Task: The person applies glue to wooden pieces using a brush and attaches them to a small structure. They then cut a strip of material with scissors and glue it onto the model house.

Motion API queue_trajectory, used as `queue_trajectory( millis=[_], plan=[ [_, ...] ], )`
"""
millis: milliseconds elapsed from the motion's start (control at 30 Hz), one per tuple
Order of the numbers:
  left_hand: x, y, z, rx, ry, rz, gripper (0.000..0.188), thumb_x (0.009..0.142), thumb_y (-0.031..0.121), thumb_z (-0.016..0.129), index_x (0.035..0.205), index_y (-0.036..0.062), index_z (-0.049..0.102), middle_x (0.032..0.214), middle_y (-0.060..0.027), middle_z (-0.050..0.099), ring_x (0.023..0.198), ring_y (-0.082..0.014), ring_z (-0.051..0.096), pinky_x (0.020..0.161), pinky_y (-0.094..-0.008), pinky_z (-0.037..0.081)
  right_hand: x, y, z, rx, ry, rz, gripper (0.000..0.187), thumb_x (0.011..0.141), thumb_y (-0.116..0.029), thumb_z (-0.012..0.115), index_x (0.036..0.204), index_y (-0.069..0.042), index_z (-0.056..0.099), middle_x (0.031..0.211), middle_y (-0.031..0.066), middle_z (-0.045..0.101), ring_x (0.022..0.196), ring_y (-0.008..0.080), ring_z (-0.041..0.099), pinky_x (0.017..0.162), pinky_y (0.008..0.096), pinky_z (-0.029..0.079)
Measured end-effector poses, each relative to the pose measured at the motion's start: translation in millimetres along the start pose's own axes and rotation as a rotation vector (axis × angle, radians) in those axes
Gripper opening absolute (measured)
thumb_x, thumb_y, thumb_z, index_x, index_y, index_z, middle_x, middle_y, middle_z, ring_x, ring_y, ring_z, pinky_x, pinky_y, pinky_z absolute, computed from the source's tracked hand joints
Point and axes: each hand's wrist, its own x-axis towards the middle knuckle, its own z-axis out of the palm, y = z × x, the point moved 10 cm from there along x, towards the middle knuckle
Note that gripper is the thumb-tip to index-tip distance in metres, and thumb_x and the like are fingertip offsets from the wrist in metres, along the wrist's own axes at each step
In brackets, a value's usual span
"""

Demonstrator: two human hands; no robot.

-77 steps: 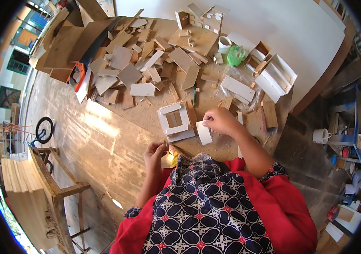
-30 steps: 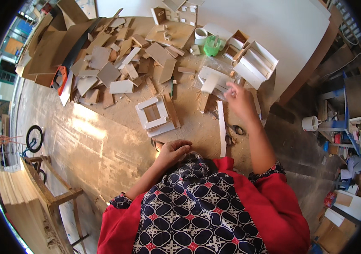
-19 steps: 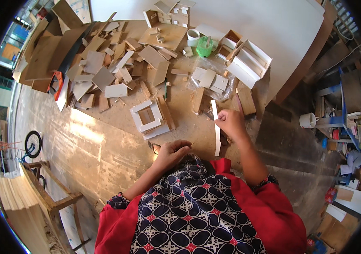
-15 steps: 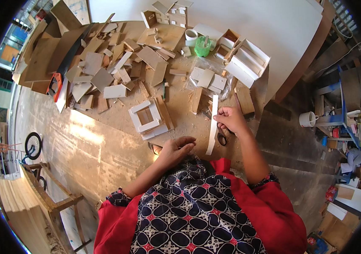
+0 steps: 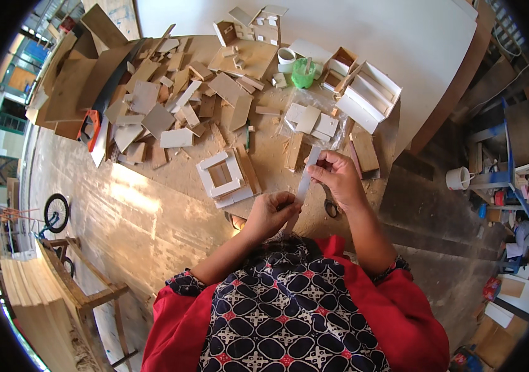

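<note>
The white strip (image 5: 305,184), thin and narrow, is suspended between both hands in front of the person's chest, above the near edge of the work surface (image 5: 270,158). Its long axis runs obliquely: the upper end points away from the body and slightly to the right, the lower end back toward the patterned garment (image 5: 289,297). Right hand (image 5: 340,180): thumb and fingers pinch the strip close to its upper end. Left hand (image 5: 270,214): fingertips are closed on the strip further down, with the remaining fingers curled. From where I stand, any lettering on the strip is too small to make out. A dark looped handle (image 5: 331,208) lies just beside the right hand. To the left of the strip rests a white rectangular frame assembly (image 5: 227,188) with a square opening; beyond the hands, pale flat panels (image 5: 308,119) lie on clear plastic film. Further out are a green container (image 5: 303,74), a white open-topped box (image 5: 361,111), heaped wooden offcuts (image 5: 159,119) and an orange-handled handsaw (image 5: 89,130).
</note>
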Motion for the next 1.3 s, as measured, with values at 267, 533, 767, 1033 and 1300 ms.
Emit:
queue_trajectory(
  millis=[267,533,767,1033,1300],
  plan=[
    [-4,-5,-7,0.049,0.047,-0.039,0.019,0.087,0.015,0.062,0.09,-0.0028,0.066,0.068,-0.0059,0.064,0.064,-0.0069,0.057,0.059,-0.0246,0.047,-1,6,-25,0.022,0.199,0.014,0.007,0.089,-0.01,0.065,0.089,-0.003,0.066,0.073,-0.0011,0.062,0.061,0.0048,0.056,0.056,0.0185,0.046],
    [-12,-26,-10,-0.286,0.082,-0.098,0.019,0.09,0.015,0.063,0.093,-0.003,0.065,0.077,-0.0025,0.065,0.07,-0.0078,0.059,0.064,-0.0239,0.047,2,26,-17,-0.034,0.037,0.174,0.018,0.089,-0.024,0.066,0.093,-0.006,0.067,0.071,0.0011,0.064,0.056,0.0019,0.051,0.05,0.0176,0.041],
    [-14,-35,-3,-0.368,-0.031,-0.131,0.016,0.09,0.014,0.062,0.096,-0.001,0.065,0.082,-0.0042,0.067,0.074,-0.0116,0.063,0.07,-0.0244,0.05,16,44,-14,-0.001,0.081,0.178,0.017,0.088,-0.024,0.067,0.089,-0.009,0.073,0.066,-0.0016,0.062,0.049,0.0016,0.045,0.043,0.0185,0.036],
    [-30,-37,-10,-0.88,0.044,-0.176,0.012,0.091,0.01,0.059,0.102,0.0055,0.063,0.093,-0.005,0.067,0.081,-0.0139,0.063,0.074,-0.0303,0.052,-30,-2,-26,-1.445,0.02,-0.083,0.026,0.076,-0.021,0.075,0.089,-0.002,0.064,0.084,0.0169,0.061,0.079,0.034,0.063,0.071,0.0409,0.051],
    [-30,-27,-25,-0.896,0.136,-0.067,0.011,0.09,0.006,0.059,0.101,0.006,0.061,0.093,-0.0033,0.066,0.082,-0.0138,0.063,0.077,-0.0316,0.052,-59,7,-43,-1.376,0.201,-0.056,0.041,0.068,-0.015,0.079,0.102,-0.001,0.059,0.1,0.0186,0.057,0.093,0.0373,0.06,0.08,0.0437,0.049]
  ],
)
